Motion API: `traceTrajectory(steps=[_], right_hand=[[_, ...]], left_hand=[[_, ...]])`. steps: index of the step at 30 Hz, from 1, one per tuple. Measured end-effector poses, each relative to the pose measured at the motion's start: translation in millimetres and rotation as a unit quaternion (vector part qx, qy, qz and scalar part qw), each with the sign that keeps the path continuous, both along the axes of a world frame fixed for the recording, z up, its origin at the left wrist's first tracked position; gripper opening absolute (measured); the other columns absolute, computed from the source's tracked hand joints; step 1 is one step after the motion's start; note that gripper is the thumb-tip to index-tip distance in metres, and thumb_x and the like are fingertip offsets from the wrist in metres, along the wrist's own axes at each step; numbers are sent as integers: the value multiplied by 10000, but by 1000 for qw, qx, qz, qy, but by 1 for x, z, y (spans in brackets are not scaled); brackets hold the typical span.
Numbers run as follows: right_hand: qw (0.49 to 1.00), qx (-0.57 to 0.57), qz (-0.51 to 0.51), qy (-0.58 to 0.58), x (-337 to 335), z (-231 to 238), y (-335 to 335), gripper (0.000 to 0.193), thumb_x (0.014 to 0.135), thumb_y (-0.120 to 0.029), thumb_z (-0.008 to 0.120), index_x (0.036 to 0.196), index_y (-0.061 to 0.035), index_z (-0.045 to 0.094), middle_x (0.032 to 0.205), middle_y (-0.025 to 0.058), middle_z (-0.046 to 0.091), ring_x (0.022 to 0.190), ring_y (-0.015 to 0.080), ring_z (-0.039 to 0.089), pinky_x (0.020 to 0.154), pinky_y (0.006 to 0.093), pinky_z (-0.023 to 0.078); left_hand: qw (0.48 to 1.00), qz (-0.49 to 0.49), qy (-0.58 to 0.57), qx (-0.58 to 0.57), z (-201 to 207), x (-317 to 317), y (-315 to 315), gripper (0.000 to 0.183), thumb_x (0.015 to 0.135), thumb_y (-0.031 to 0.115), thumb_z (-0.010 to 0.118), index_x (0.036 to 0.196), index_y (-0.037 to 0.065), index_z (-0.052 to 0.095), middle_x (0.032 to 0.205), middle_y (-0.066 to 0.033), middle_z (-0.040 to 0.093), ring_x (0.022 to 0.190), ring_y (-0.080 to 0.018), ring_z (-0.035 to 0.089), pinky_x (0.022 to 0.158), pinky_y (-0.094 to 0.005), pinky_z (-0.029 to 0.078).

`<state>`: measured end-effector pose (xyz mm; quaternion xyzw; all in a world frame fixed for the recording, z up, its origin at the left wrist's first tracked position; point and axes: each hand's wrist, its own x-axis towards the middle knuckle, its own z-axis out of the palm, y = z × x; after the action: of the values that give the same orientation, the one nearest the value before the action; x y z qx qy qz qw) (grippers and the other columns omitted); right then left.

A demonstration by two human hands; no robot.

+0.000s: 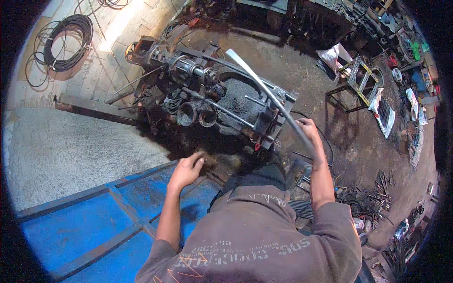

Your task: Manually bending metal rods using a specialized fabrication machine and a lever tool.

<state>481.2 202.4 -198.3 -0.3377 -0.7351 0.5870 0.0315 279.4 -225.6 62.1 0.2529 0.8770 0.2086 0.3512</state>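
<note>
My right hand (pixel 308 130) is closed around a long, flat metal bar (pixel 264 88). It slants up and to the left, its bright far end over a greasy machine (pixel 191 70), its near end along my forearm. My left hand (pixel 188 170) is held out in front of the machine's near side, above the edge of a blue panel. Its fingers are loosely bent and apart, with nothing seen in them. On the machine are a tray of dark metal chips (pixel 238 96), two round cups (pixel 187 114) and a long rod (pixel 226 111).
A blue framed panel (pixel 75 231) lies at lower left. Coiled black cable (pixel 71 42) rests on the tiles at far left. A metal stand (pixel 351 87) and white sacks (pixel 336 57) are at right. Scattered rods (pixel 377 193) lie at lower right.
</note>
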Motion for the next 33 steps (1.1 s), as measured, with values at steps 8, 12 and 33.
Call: traceTrajectory(steps=[8,12,33], right_hand=[[998,44,14,-44,-6,19,-9,226,887,-244,639,888,-28,705,627,-4,527,591,90,455,538,292,368],[998,11,18,-66,-11,27,-4,314,858,-317,666,919,-12,703,691,82,613,660,163,541,625,345,429],[994,91,54,-31,-6,14,0,284,858,-285,631,943,-23,702,846,165,679,781,253,639,713,378,476]], left_hand=[[926,-164,299,163,46,-39,135,674,792,-1,583,1422,6,345,1480,-209,330,1371,-399,301,1134,-424,263],[842,-365,362,166,48,-50,216,800,697,-68,554,1426,227,410,1549,-148,225,1421,-386,202,1151,-511,199],[862,-393,318,27,-16,-42,283,473,807,458,667,821,-14,641,703,-177,666,627,-305,660,601,-416,546]])
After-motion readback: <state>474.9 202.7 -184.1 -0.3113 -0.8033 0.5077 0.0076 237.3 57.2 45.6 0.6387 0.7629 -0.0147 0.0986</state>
